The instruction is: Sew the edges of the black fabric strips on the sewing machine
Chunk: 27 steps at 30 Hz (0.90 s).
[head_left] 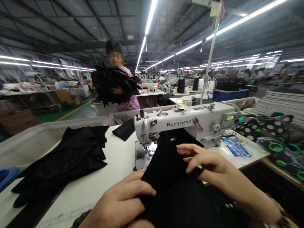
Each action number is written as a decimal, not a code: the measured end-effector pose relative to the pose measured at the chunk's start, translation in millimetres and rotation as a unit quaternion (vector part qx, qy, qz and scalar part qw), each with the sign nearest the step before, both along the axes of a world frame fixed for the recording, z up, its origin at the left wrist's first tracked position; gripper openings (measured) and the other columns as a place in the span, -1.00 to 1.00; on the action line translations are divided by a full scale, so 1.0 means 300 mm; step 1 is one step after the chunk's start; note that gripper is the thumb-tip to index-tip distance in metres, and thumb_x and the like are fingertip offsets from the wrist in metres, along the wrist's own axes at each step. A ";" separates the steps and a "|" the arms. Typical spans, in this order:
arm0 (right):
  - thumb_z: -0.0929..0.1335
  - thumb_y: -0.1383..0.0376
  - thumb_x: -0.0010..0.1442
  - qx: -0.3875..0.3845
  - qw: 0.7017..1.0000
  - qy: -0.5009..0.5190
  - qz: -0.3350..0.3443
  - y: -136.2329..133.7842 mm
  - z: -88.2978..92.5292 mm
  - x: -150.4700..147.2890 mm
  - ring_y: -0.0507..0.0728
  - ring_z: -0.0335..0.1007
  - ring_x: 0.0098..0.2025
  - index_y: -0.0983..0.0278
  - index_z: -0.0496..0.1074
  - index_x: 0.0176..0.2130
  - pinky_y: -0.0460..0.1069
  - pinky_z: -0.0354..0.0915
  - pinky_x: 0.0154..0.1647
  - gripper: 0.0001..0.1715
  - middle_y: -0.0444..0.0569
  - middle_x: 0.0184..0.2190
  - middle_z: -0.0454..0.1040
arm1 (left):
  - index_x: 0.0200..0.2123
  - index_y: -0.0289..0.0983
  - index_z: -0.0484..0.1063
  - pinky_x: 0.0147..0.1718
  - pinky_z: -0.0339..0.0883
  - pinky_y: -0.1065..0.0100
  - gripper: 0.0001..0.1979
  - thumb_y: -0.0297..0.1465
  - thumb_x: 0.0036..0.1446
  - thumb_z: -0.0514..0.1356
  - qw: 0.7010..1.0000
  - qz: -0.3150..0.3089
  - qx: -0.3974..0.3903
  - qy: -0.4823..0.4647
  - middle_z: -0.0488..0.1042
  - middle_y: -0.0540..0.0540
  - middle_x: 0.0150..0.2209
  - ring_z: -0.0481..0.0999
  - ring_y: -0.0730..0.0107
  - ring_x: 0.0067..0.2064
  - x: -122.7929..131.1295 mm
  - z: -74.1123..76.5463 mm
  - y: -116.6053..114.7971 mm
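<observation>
A black fabric piece point(168, 164) lies on the white table, running under the arm of a white sewing machine point(185, 122) towards its needle point(148, 145). My left hand point(121, 199) is closed, gripping the near left edge of the fabric with the fingers curled over it. Farther right, my right hand point(204, 161) rests flat on top of the fabric, its fingers stretched towards the machine.
A stack of black fabric pieces point(68, 158) lies on the table point(114, 171) to the left. A person point(118, 79) stands beyond the table carrying a black bundle. Thread cones point(180, 85) stand behind the machine. Polka-dot fabric point(261, 126) and green rings point(275, 146) lie at right.
</observation>
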State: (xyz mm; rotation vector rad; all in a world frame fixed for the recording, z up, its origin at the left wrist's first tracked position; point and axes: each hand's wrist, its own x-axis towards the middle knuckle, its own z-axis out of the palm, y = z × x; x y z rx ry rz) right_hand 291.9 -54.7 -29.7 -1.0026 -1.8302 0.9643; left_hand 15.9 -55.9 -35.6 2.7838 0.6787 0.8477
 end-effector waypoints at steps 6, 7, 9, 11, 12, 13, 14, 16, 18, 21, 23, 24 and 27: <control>0.41 0.12 -0.03 -0.119 0.980 0.129 0.092 0.191 -0.061 -0.113 0.09 0.33 -0.26 0.30 0.44 -0.52 0.00 0.23 -0.17 -0.72 -0.05 -0.35 0.42 | -0.58 -0.24 0.29 0.03 0.25 0.33 -0.77 -0.40 0.12 0.10 0.997 0.046 -0.069 -0.004 0.39 0.00 -0.47 0.45 0.42 -0.34 -0.035 0.021 0.035; 0.43 0.12 -0.06 -0.151 0.972 0.151 0.101 0.202 -0.068 -0.124 0.04 0.31 -0.39 0.32 0.43 -0.52 -0.04 0.24 -0.29 -0.71 -0.10 -0.46 0.40 | -0.59 -0.25 0.28 0.01 0.26 0.33 -0.77 -0.42 0.11 0.10 0.995 0.052 -0.079 -0.003 0.37 0.02 -0.50 0.43 0.47 -0.39 -0.045 0.018 0.041; 0.44 0.13 -0.10 -0.193 0.961 0.176 0.095 0.208 -0.076 -0.147 -0.04 0.22 -0.54 0.33 0.42 -0.50 -0.11 0.19 -0.45 -0.70 -0.17 -0.58 0.35 | -0.59 -0.26 0.29 -0.12 0.35 0.40 -0.79 -0.43 0.09 0.11 0.992 0.085 -0.090 -0.005 0.36 0.01 -0.48 0.41 0.48 -0.42 -0.074 0.014 0.057; 0.44 0.15 -0.10 -0.192 0.963 0.174 0.076 0.201 -0.074 -0.177 -0.06 0.18 -0.56 0.34 0.40 -0.51 -0.14 0.15 -0.49 -0.71 -0.18 -0.60 0.33 | -0.52 -0.25 0.36 -0.22 0.38 0.42 -0.88 -0.40 0.04 0.16 0.986 0.138 -0.090 -0.002 0.42 -0.05 -0.33 0.45 0.40 -0.32 -0.107 0.017 0.079; 0.43 0.16 -0.08 -0.183 0.967 0.165 0.068 0.196 -0.069 -0.195 -0.06 0.17 -0.57 0.34 0.39 -0.51 -0.14 0.13 -0.51 -0.72 -0.19 -0.61 0.32 | -0.45 -0.24 0.41 -0.21 0.38 0.39 -0.93 -0.37 0.01 0.19 0.982 0.163 -0.090 0.004 0.42 -0.10 -0.20 0.45 0.32 -0.22 -0.120 0.022 0.092; 0.41 0.17 -0.06 -0.171 0.972 0.151 0.061 0.190 -0.063 -0.214 -0.06 0.16 -0.57 0.33 0.38 -0.51 -0.14 0.11 -0.52 -0.73 -0.19 -0.62 0.31 | -0.35 -0.21 0.45 -0.16 0.36 0.33 -0.87 -0.33 -0.02 0.23 0.979 0.182 -0.093 0.010 0.38 -0.13 -0.08 0.44 0.24 -0.13 -0.128 0.030 0.105; 0.39 0.18 -0.04 -0.154 0.977 0.135 0.056 0.185 -0.056 -0.234 -0.05 0.14 -0.57 0.33 0.37 -0.52 -0.14 0.10 -0.54 -0.75 -0.19 -0.62 0.31 | -0.26 -0.19 0.46 -0.09 0.32 0.25 -0.77 -0.29 -0.06 0.26 0.976 0.192 -0.103 0.014 0.33 -0.14 0.01 0.40 0.16 -0.05 -0.131 0.040 0.118; 0.35 0.22 0.00 -0.107 0.988 0.094 0.051 0.179 -0.044 -0.273 -0.03 0.14 -0.55 0.32 0.37 -0.52 -0.13 0.09 -0.53 -0.79 -0.18 -0.61 0.31 | -0.18 -0.16 0.47 0.00 0.23 0.16 -0.68 -0.25 -0.06 0.26 0.972 0.188 -0.144 0.003 0.32 -0.14 0.05 0.37 0.11 0.01 -0.115 0.062 0.143; 0.32 0.26 0.04 -0.054 0.996 0.058 0.046 0.178 -0.039 -0.306 -0.01 0.16 -0.51 0.31 0.37 -0.52 -0.12 0.11 -0.48 -0.82 -0.16 -0.58 0.33 | -0.21 -0.20 0.50 -0.01 0.24 0.20 -0.75 -0.27 0.02 0.20 0.964 0.171 -0.201 -0.042 0.41 -0.13 -0.04 0.41 0.16 -0.04 -0.081 0.077 0.164; 0.31 0.28 0.04 -0.020 0.999 0.043 0.027 0.184 -0.053 -0.336 0.00 0.15 -0.49 0.30 0.36 -0.50 -0.11 0.11 -0.45 -0.86 -0.18 -0.58 0.30 | -0.33 -0.25 0.54 -0.12 0.32 0.31 -0.81 -0.35 0.08 0.14 0.944 0.169 -0.248 -0.136 0.50 -0.11 -0.21 0.47 0.26 -0.17 -0.033 0.075 0.187; 0.33 0.27 0.01 -0.023 0.998 0.057 0.008 0.188 -0.072 -0.342 0.01 0.14 -0.47 0.30 0.34 -0.49 -0.10 0.11 -0.43 -0.87 -0.18 -0.56 0.28 | -0.38 -0.27 0.55 -0.17 0.33 0.34 -0.83 -0.36 0.05 0.16 0.933 0.185 -0.252 -0.180 0.51 -0.10 -0.27 0.48 0.29 -0.22 -0.019 0.063 0.195; 0.35 0.26 -0.01 -0.027 0.997 0.066 -0.001 0.189 -0.082 -0.343 0.01 0.14 -0.47 0.30 0.33 -0.50 -0.10 0.11 -0.43 -0.85 -0.17 -0.55 0.27 | -0.40 -0.27 0.55 -0.18 0.33 0.34 -0.84 -0.37 0.04 0.17 0.929 0.192 -0.251 -0.193 0.51 -0.09 -0.28 0.48 0.29 -0.23 -0.018 0.056 0.197; 0.36 0.19 -0.05 -0.076 0.994 0.084 -0.011 0.188 -0.105 -0.342 -0.01 0.07 -0.52 0.30 0.29 -0.54 -0.10 0.05 -0.49 -0.76 -0.19 -0.59 0.19 | -0.43 -0.27 0.54 -0.20 0.34 0.35 -0.88 -0.38 0.00 0.20 0.925 0.203 -0.245 -0.210 0.52 -0.07 -0.30 0.48 0.30 -0.25 -0.027 0.043 0.202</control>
